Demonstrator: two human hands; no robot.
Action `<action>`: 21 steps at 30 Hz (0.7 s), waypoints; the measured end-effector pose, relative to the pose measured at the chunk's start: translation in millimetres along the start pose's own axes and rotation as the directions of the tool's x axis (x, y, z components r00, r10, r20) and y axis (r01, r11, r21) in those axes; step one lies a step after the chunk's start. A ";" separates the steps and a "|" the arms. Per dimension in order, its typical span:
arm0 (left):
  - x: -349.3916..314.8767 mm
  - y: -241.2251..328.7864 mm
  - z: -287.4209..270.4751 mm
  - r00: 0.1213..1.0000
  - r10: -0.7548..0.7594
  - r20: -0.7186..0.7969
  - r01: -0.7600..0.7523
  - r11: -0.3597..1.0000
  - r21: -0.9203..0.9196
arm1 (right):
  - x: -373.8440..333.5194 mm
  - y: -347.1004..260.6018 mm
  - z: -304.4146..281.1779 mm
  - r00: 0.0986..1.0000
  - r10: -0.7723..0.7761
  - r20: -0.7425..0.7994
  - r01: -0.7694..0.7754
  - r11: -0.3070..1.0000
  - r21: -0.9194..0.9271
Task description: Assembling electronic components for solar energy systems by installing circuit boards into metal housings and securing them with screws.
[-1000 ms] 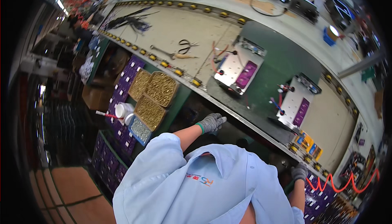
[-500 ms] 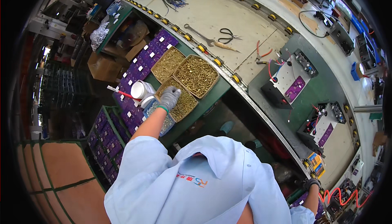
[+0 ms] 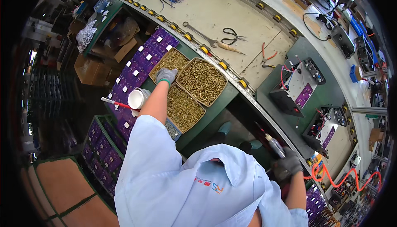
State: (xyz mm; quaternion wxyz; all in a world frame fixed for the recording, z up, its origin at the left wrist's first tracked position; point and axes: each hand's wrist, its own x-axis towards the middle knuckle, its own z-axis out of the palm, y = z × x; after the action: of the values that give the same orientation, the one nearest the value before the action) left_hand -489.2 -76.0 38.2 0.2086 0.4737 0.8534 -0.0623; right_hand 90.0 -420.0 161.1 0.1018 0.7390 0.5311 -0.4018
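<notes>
My left hand (image 3: 166,76), in a grey glove, is down at the far-left cardboard box of small brass-coloured fasteners (image 3: 175,58). Its fingers are curled together over the pieces, and whatever they pinch is hidden. Beside that box lie a box of longer brass-coloured fasteners (image 3: 202,80) and, nearer me, a box of fine brass-coloured ones (image 3: 185,108). My right hand (image 3: 288,165), in a dark grey glove, is closed around a power screwdriver (image 3: 274,145) over the gap at the bench edge. The tool's tip points far-left; an orange coiled hose (image 3: 351,176) stretches to the right behind the hand.
Purple circuit boards (image 3: 134,68), a white tub (image 3: 137,98) and a red-handled brush (image 3: 115,103) lie left of the boxes. Beyond the roller rail are a wrench (image 3: 200,34), scissors (image 3: 233,37), pliers (image 3: 269,57) and two open device housings (image 3: 291,90) (image 3: 322,130). Another person works far left.
My left hand has moved from the near box to the far-left one. My right hand has come inward from the far right and now shows the screwdriver; the orange hose is stretched further.
</notes>
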 end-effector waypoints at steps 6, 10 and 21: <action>36.5 -31.8 6.9 0.977 0.154 0.145 -0.121 0.970 -0.213 | 43.1 -58.1 40.2 0.989 -0.136 0.060 0.135 0.991 0.009; 26.5 -29.7 5.0 0.981 0.194 0.016 -0.190 0.973 -0.131 | 33.2 -58.6 34.6 0.987 -0.163 0.000 0.163 0.986 0.025; 5.3 -14.7 -8.3 0.862 0.502 -0.074 -0.505 0.862 -0.042 | -0.7 -25.8 61.6 1.000 0.020 -0.010 -0.019 0.997 0.070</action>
State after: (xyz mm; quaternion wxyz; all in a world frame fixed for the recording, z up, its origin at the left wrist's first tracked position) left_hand -506.4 -77.2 42.2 0.2058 0.6752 0.7075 0.0346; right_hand 37.6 -445.4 128.3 0.0770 0.7493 0.5103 -0.4150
